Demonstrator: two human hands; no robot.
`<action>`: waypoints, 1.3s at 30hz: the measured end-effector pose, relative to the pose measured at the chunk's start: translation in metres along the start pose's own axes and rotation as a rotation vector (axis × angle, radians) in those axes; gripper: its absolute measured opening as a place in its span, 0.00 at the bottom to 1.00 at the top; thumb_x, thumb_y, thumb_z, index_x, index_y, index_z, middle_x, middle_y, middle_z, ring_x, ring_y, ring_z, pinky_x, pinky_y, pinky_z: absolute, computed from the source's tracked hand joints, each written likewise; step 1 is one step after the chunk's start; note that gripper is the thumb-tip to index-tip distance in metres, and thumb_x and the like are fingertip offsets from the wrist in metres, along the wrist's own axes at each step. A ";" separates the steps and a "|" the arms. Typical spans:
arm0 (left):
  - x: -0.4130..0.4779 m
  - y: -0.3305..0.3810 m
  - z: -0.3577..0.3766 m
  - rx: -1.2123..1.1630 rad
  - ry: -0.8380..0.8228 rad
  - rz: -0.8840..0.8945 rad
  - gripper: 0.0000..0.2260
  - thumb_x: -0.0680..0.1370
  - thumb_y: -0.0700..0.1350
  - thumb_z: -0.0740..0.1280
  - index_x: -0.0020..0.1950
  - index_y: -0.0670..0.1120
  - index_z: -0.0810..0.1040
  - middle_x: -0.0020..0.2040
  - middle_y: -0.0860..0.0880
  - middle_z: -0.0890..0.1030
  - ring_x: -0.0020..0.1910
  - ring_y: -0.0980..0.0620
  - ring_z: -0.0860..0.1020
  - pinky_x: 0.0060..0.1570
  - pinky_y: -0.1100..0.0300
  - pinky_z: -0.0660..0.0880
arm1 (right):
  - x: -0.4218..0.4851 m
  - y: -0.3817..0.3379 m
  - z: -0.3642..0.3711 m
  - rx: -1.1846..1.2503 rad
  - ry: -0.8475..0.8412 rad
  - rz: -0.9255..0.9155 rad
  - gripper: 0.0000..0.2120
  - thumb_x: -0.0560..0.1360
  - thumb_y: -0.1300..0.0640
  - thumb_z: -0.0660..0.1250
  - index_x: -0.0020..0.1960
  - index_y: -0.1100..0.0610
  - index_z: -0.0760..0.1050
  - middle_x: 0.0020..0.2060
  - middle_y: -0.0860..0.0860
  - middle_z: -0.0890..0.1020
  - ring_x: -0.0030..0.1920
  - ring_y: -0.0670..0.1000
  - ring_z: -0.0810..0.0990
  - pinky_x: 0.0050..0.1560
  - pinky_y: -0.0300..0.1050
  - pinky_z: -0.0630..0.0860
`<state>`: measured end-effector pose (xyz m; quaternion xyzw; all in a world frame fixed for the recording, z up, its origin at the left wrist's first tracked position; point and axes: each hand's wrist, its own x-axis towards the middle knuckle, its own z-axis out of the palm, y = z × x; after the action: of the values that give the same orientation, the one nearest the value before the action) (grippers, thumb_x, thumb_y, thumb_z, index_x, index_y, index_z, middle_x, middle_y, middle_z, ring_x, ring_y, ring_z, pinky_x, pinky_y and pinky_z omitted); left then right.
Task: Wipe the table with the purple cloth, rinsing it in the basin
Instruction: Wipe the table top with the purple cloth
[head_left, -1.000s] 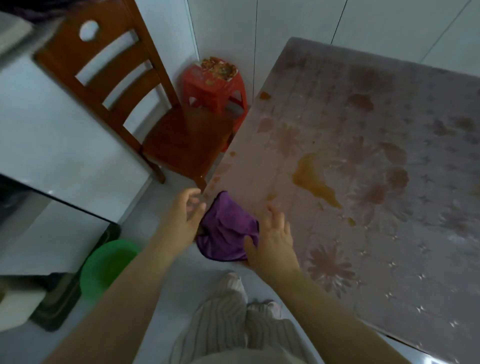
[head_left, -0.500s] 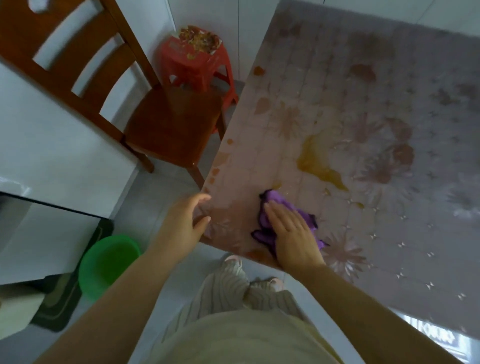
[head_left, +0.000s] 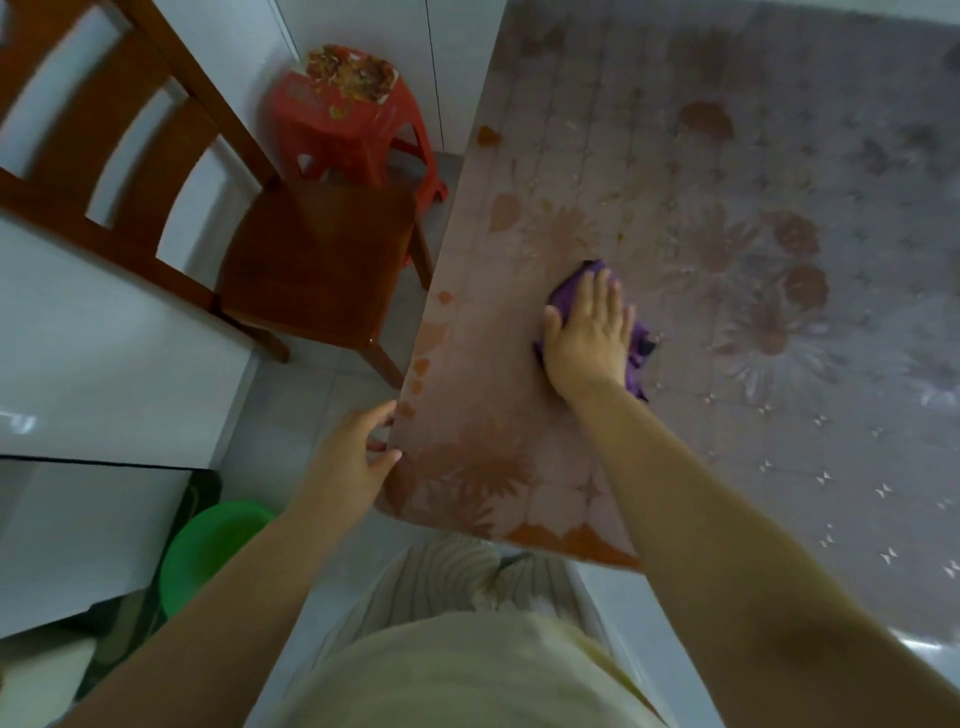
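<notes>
The purple cloth (head_left: 574, 283) lies bunched on the table (head_left: 727, 364), which has a flower-patterned cover. My right hand (head_left: 589, 332) presses flat on the cloth with straight fingers, hiding most of it. The brown spill seen earlier is no longer visible where the cloth lies. My left hand (head_left: 350, 457) rests at the table's left edge near the front corner, fingers relaxed and holding nothing. The green basin (head_left: 202, 551) stands on the floor at lower left, partly behind my left arm.
A wooden chair (head_left: 311, 260) stands close to the table's left side. Behind it is a red plastic stool (head_left: 348, 124) with a printed packet on top. A white cabinet (head_left: 78, 364) fills the left. A dark mat lies by the basin.
My right hand has pushed the cloth from the table's front corner inward and over the brown spill. My left hand let go of the cloth and stayed at the table's edge.
</notes>
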<state>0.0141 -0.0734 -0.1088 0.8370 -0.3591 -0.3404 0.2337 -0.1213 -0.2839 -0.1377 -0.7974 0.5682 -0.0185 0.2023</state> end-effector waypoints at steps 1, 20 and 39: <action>0.001 -0.001 0.000 -0.001 -0.006 -0.002 0.23 0.73 0.36 0.66 0.67 0.47 0.68 0.59 0.46 0.74 0.45 0.52 0.75 0.46 0.59 0.70 | -0.005 -0.020 0.007 -0.017 -0.043 -0.101 0.29 0.81 0.47 0.47 0.76 0.59 0.43 0.76 0.55 0.45 0.76 0.53 0.42 0.72 0.48 0.36; 0.008 -0.004 -0.005 -0.116 -0.060 -0.116 0.22 0.72 0.36 0.68 0.64 0.51 0.71 0.49 0.55 0.74 0.41 0.57 0.76 0.49 0.56 0.72 | -0.010 0.011 -0.006 0.098 -0.001 0.058 0.28 0.80 0.53 0.54 0.76 0.57 0.47 0.75 0.56 0.54 0.74 0.58 0.52 0.73 0.53 0.51; 0.013 -0.005 -0.001 -0.089 -0.011 -0.082 0.15 0.74 0.37 0.66 0.59 0.47 0.72 0.49 0.52 0.74 0.43 0.51 0.75 0.45 0.57 0.70 | -0.069 0.094 -0.019 -0.077 0.033 0.232 0.25 0.81 0.52 0.47 0.76 0.53 0.47 0.76 0.51 0.50 0.75 0.53 0.48 0.74 0.55 0.46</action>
<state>0.0241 -0.0801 -0.1167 0.8379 -0.3105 -0.3697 0.2545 -0.2354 -0.2523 -0.1386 -0.7333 0.6600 0.0139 0.1629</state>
